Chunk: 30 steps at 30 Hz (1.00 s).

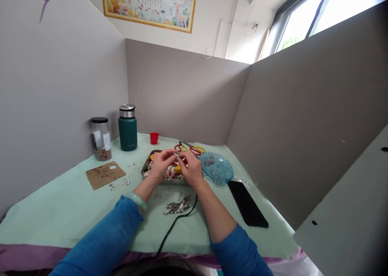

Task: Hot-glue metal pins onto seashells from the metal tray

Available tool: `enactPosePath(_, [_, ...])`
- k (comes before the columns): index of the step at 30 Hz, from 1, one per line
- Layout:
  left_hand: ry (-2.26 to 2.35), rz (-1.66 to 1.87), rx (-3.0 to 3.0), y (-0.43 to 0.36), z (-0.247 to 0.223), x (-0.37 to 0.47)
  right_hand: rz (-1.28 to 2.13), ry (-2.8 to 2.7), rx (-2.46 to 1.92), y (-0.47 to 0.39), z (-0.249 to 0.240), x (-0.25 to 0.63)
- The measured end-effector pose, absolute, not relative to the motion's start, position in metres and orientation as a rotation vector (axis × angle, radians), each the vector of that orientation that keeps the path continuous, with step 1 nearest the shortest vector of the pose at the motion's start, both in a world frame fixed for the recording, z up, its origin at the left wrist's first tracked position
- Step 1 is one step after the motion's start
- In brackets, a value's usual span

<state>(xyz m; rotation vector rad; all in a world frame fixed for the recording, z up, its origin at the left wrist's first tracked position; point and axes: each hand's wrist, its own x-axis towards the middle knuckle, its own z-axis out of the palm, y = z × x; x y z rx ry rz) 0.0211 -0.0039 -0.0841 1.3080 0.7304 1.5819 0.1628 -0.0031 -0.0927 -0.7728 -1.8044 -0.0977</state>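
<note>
My left hand [161, 164] and my right hand [191, 168] meet over a metal tray [142, 171] of small colourful pieces. Both sets of fingers pinch a tiny silvery metal piece [176, 155] between them; its kind is too small to make out. Below the hands, a pile of small silver metal clasps or pins [178, 206] lies on the green cloth. To the right of my right hand is a blue shell-shaped plate [218, 169] with a few metal bits in it. A jade-coloured bangle [138, 200] circles my left wrist.
Scissors [195, 149] with red and yellow handles lie behind the tray, near a red cup [154, 138]. A green bottle [127, 130], a jar [102, 140], brown cardboard [104, 174] and large safety pins [119, 184] are left. A black phone [247, 203] lies right; a black cord [172, 226] runs in front.
</note>
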Motion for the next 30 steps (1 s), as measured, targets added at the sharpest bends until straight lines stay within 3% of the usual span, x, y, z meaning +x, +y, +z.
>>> enactPosePath(30, [0.719,1.533,1.266,0.0008,-0.0889,0.0216,-0.17,-1.7,-0.854,0.0001,-0.0942,0.164])
